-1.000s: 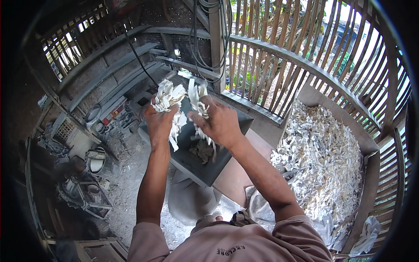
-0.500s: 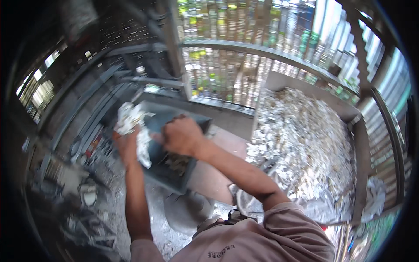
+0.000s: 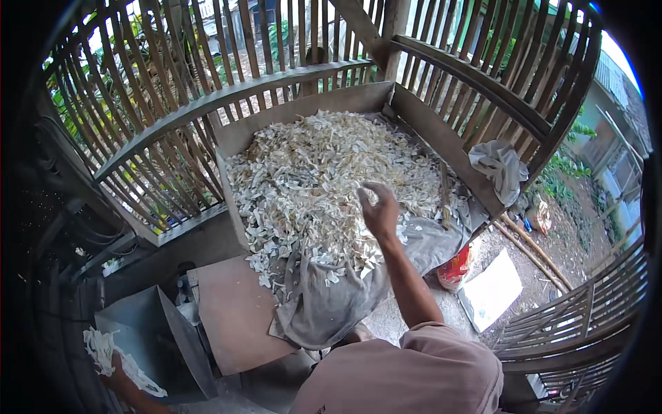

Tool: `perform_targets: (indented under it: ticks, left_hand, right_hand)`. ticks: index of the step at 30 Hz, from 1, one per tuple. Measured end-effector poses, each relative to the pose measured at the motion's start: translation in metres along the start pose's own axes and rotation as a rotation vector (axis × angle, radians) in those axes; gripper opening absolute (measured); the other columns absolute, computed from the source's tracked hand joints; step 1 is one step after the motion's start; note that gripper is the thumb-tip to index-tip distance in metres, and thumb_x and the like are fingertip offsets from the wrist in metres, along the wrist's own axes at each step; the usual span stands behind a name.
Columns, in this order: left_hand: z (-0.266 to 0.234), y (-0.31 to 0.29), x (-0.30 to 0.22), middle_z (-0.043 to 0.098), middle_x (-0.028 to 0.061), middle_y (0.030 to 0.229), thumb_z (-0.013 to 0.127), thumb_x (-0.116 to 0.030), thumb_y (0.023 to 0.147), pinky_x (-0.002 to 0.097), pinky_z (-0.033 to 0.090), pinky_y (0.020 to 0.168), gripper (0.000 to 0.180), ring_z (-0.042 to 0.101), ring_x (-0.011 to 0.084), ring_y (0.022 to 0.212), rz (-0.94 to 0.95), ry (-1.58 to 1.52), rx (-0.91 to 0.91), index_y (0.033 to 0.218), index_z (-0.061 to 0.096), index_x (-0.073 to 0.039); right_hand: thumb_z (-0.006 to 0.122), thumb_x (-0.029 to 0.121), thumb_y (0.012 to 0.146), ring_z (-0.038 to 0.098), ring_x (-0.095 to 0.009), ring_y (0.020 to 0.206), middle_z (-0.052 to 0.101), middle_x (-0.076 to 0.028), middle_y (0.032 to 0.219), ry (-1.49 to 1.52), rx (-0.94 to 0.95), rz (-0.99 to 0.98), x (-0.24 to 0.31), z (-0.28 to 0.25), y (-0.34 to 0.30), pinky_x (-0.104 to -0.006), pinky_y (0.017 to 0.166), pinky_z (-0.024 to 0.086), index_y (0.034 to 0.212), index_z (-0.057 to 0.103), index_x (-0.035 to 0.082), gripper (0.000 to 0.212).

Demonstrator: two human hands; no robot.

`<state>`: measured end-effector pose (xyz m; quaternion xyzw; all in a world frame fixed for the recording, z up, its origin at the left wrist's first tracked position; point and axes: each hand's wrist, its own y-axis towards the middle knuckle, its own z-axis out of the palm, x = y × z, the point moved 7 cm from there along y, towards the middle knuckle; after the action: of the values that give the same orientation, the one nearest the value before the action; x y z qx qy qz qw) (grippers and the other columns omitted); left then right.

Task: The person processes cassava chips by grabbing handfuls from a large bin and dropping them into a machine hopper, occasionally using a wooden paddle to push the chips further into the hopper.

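A large heap of thin, pale dried flakes (image 3: pixel 324 179) fills a wooden-sided bin ahead of me. My right hand (image 3: pixel 379 210) is over the near part of the heap, its thumb and fingers apart and nothing visible in them. At the lower left, my left hand (image 3: pixel 118 378) holds a bunch of pale strips (image 3: pixel 102 348) against the side of a grey metal hopper (image 3: pixel 176 338). Part of that hand is covered by the strips. The hopper's inside looks dark from here.
A grey cloth (image 3: pixel 331 303) hangs over the bin's near edge. Between bin and hopper lies a flat brown board (image 3: pixel 238 314). Slatted walls rise behind, and a pale crumpled bag (image 3: pixel 500 169) rests on the bin's right wall. A red-and-white sack (image 3: pixel 455 269) stands near a white sheet (image 3: pixel 491 290).
My view has swung right toward the bin. My right hand has left the hopper and reached over the heap, its fingers now apart. The left hand stays by the hopper with its pale bunch.
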<state>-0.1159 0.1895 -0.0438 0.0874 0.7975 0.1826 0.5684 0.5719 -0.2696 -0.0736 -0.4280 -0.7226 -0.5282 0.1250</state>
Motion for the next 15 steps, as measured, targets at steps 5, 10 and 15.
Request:
perform_targets:
  ticks: [5,10,15]
  left_hand:
    - [0.018,0.002,-0.007,0.057,0.0144,0.132,0.068,-0.003,0.084,0.0379,0.044,0.098,0.053,0.056,0.0268,0.114,-0.078,-0.088,0.059,0.135,0.052,0.001]
    - [-0.015,0.010,0.007,0.058,0.0146,0.129,0.071,-0.009,0.082,0.0378,0.043,0.097,0.057,0.056,0.0261,0.114,0.023,0.117,0.028,0.134,0.052,0.001]
    - [0.048,-0.026,-0.069,0.055,0.0173,0.131,0.076,-0.026,0.078,0.0386,0.034,0.106,0.071,0.051,0.0285,0.120,-0.069,0.347,-0.035,0.138,0.047,-0.001]
  right_hand:
    - [0.062,0.017,0.082,0.062,-0.036,0.098,0.066,-0.018,0.102,-0.718,-0.088,0.319,-0.232,-0.107,-0.011,-0.0438,0.086,0.049,0.098,0.069,0.005,0.021]
    - [0.058,0.018,0.079,0.059,-0.038,0.105,0.064,-0.022,0.108,-0.869,0.186,0.398,-0.277,-0.098,-0.027,-0.0465,0.089,0.049,0.097,0.068,-0.001,0.028]
    - [0.052,0.028,0.082,0.059,-0.025,0.053,0.060,-0.014,0.069,-0.400,0.015,0.659,-0.371,-0.141,0.005,-0.0400,0.049,0.047,0.083,0.061,-0.001,0.030]
